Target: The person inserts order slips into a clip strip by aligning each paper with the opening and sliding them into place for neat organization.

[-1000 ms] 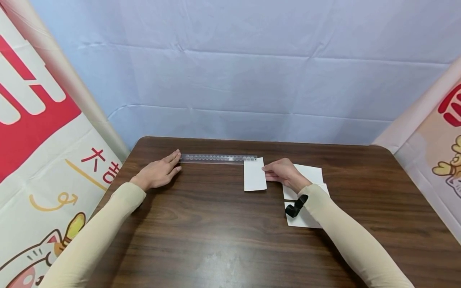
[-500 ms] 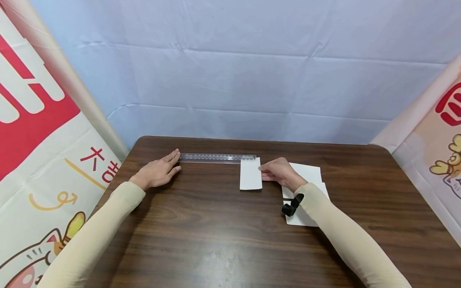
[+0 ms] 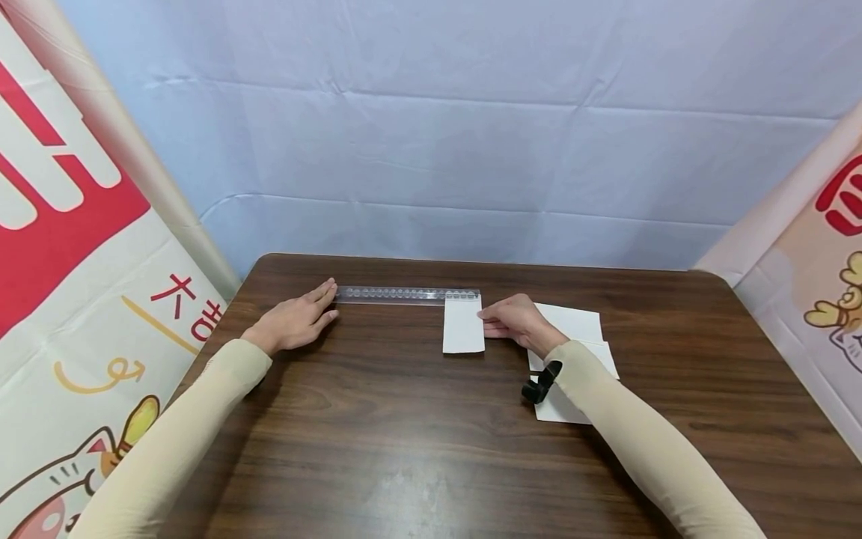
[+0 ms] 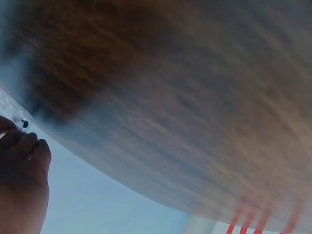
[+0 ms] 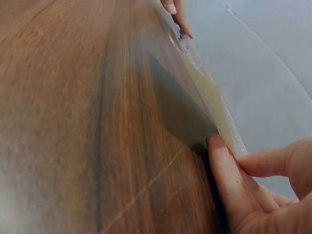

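Note:
A clear, ruler-like plastic strip (image 3: 393, 295) with a row of small round shapes lies near the table's back edge. My left hand (image 3: 294, 320) rests at its left end, fingers extended flat; the left wrist view catches only part of that hand (image 4: 22, 175). Between thumb and fingers, my right hand (image 3: 518, 320) pinches the right edge of a small white paper card (image 3: 463, 324). The card's far end overlaps the strip's right end; whether it lies over or under the strip I cannot tell. In the right wrist view, the pinched card (image 5: 214, 100) runs alongside the strip.
Several white paper pieces (image 3: 572, 320) lie on the brown wooden table (image 3: 404, 449), partly hidden by my right forearm. A black strap-like piece (image 3: 542, 383) is on my right wrist. A pale blue cloth (image 3: 431, 150) hangs behind, with printed banners (image 3: 168, 314) at both sides.
My right hand has slid the white card a little to the left along the strip. The left hand has stayed in place at the strip's left end.

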Demonstrator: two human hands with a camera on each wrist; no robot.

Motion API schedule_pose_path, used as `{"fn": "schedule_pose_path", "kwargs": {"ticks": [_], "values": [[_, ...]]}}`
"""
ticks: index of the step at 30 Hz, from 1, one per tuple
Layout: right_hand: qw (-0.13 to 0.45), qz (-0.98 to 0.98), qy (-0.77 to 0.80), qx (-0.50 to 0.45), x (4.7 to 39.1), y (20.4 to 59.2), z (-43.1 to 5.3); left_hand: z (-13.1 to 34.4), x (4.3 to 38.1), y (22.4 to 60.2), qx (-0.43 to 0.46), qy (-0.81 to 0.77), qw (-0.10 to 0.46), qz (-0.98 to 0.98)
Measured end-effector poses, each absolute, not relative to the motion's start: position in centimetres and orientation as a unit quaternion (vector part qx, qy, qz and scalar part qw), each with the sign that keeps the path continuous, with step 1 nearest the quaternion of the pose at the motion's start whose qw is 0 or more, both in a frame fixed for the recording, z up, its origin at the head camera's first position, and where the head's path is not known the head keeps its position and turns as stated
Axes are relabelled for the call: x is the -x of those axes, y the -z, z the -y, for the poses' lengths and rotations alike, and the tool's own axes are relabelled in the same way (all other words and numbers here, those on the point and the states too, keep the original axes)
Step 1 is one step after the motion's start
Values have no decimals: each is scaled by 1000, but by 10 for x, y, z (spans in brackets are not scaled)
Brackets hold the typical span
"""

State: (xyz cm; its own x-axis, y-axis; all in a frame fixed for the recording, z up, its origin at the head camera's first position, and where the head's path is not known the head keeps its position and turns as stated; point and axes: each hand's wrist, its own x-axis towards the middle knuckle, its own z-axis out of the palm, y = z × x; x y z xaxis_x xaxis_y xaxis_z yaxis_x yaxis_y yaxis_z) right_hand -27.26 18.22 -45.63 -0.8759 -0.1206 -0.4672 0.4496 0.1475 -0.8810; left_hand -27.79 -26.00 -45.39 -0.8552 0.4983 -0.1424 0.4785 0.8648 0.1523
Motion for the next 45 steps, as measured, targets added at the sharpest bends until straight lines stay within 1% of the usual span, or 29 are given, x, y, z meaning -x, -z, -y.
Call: {"fn": "schedule_pose_path", "kwargs": {"ticks": [13,29,38,45], "values": [[221,-729,638,-109,271,451,-178,259,275,453,-251,-58,79,-963],[224,-728,639,-112,273,453,-170,260,278,454,-263,-54,82,-960],[225,-733,633,-108,272,454,-167,261,278,456,-254,-60,92,-961],[229,-727,639,-104,272,453,-163,260,278,455,-254,-60,85,-961]]}}
